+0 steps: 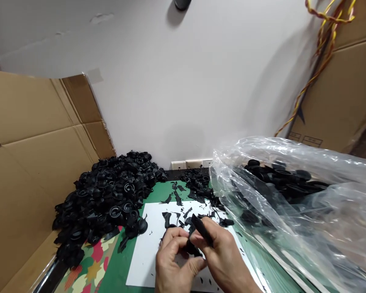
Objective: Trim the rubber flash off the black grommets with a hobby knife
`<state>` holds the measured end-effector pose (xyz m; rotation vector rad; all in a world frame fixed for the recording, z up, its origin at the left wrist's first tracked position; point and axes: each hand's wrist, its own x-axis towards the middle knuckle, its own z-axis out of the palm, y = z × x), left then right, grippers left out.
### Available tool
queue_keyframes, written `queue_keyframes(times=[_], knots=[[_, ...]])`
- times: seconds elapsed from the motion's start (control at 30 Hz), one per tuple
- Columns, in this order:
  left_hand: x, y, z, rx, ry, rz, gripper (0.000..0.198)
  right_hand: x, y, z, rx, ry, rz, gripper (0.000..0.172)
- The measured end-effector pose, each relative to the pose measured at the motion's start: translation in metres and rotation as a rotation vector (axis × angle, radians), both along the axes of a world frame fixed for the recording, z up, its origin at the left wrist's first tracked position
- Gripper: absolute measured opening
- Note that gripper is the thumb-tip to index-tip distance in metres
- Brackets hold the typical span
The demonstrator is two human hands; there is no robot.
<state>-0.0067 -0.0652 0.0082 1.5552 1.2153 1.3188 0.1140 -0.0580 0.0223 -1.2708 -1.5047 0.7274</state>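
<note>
My left hand [172,260] is low in the middle of the view, fingers curled and pinched on a small black rubber part [192,248]. My right hand [224,258] touches it from the right, closed on a thin black tool [202,230] that points up and to the left. Both hands hover over a white sheet [146,252] strewn with black rubber scraps [183,217]. The part is mostly hidden between my fingers.
A big heap of black rubber parts [110,199] lies at the left on a green mat [117,272]. A clear plastic bag [293,203] with more black parts fills the right. Cardboard walls [33,162] stand at the left, a white wall behind.
</note>
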Motion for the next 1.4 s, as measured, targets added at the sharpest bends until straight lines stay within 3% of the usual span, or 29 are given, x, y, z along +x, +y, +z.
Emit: queue_keyframes(times=[0.1,0.27,0.43,0.6,0.7,0.8,0.87,1.0,1.2,1.4], knots=[[-0.002,0.007,-0.001,-0.095,-0.038,-0.045,0.003,-0.003,0.004,-0.009,0.110,-0.063,-0.054,0.020],[0.000,0.014,-0.008,-0.002,-0.053,0.167,0.009,-0.001,0.007,-0.017,0.138,-0.086,-0.051,0.016],[0.004,0.011,-0.010,0.005,-0.190,0.128,0.008,-0.004,0.003,-0.012,0.211,-0.059,-0.069,0.015],[0.000,0.004,0.000,0.173,0.034,0.068,0.012,-0.014,0.004,-0.005,0.215,-0.108,-0.161,0.019],[0.000,-0.006,0.005,0.250,0.052,0.045,0.012,0.000,0.020,-0.007,0.159,-0.135,-0.210,0.014],[0.001,-0.012,0.005,0.294,-0.083,0.043,0.017,0.028,0.042,-0.008,0.057,-0.135,-0.348,0.015],[-0.001,-0.010,0.001,0.149,-0.148,0.090,0.022,0.043,0.049,-0.007,0.020,-0.143,-0.380,0.018],[-0.008,0.003,-0.014,-0.012,-0.274,0.064,0.028,0.051,0.040,-0.002,-0.035,-0.117,-0.258,0.019],[-0.007,0.006,-0.026,-0.048,-0.324,0.054,0.024,0.036,0.010,0.006,-0.113,0.019,-0.004,0.021],[-0.008,0.004,-0.025,-0.022,-0.188,0.078,0.022,0.016,-0.003,0.009,0.047,-0.230,0.177,0.018]])
